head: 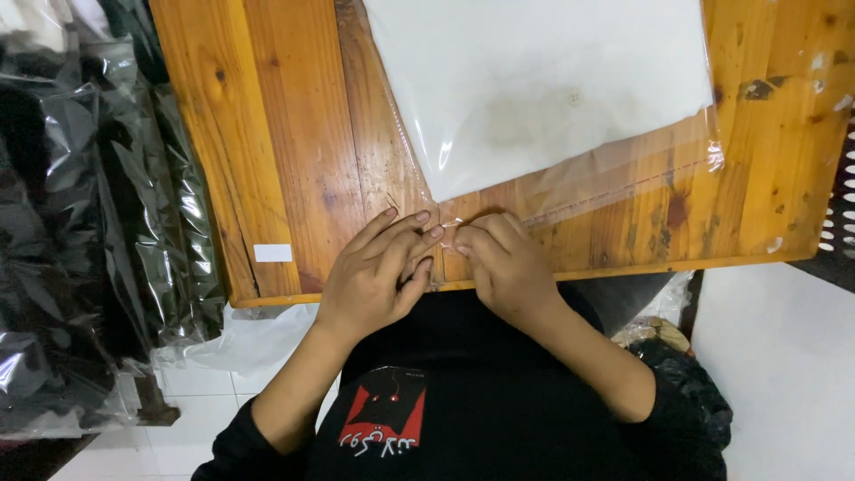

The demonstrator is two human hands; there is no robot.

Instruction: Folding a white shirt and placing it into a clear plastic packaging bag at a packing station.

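Note:
A clear plastic bag holding a folded white item lies on a wooden table. Its open flap with a thin adhesive strip points toward me. My left hand and my right hand meet at the flap's near left corner. Both pinch the flap's edge with thumb and fingertips. The fingertips almost touch each other.
A stack of dark items in shiny clear bags stands on the left. A small white label sticks to the table near its front edge. Crumpled plastic lies under the table on white floor tiles.

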